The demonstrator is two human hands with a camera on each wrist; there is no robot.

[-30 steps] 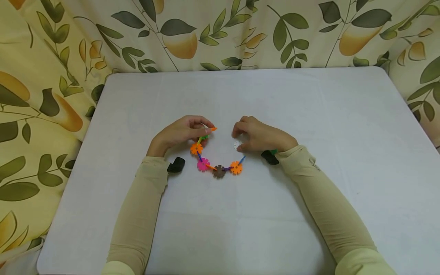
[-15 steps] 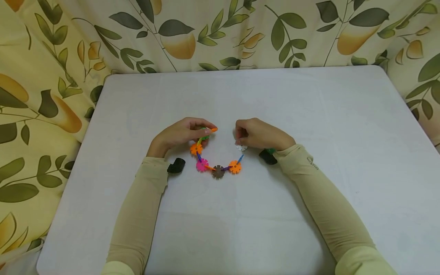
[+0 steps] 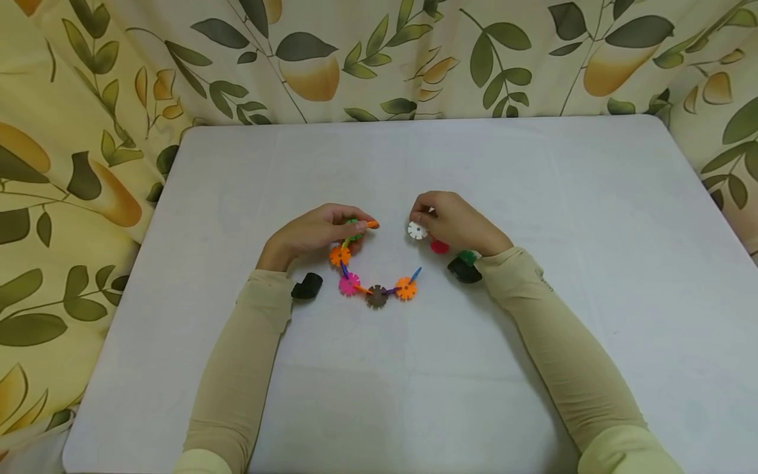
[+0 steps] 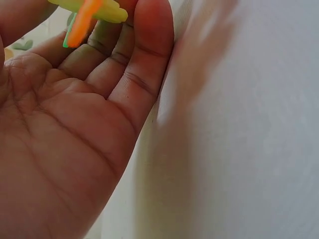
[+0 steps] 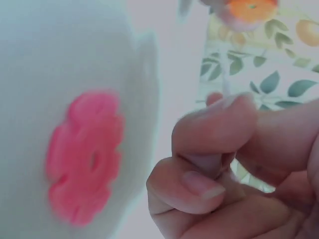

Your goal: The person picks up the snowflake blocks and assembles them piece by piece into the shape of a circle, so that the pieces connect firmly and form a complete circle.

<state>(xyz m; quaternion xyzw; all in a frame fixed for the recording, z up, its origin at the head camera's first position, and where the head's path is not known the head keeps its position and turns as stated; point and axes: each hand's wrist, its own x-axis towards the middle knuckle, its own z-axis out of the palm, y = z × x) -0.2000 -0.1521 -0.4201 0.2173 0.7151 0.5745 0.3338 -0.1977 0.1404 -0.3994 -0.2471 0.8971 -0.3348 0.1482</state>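
Observation:
In the head view a chain of notched plastic discs curves across the table. My left hand pinches its far left end, at a green disc with an orange piece sticking out. A yellow piece shows by the fingers in the left wrist view. Along the chain follow an orange disc, a pink disc, a brown disc and another orange disc, from which a blue piece points outward. My right hand pinches a loose white disc at its edge.
A red-pink disc lies on the white table below my right hand. Black objects sit by both wrists, one by the left sleeve, one by the right, the latter with green on it. Leaf-patterned curtains hang behind.
My right hand has moved away from me with the white disc, apart from the blue piece. The red-pink disc has come into sight beneath it. My left hand has barely moved.

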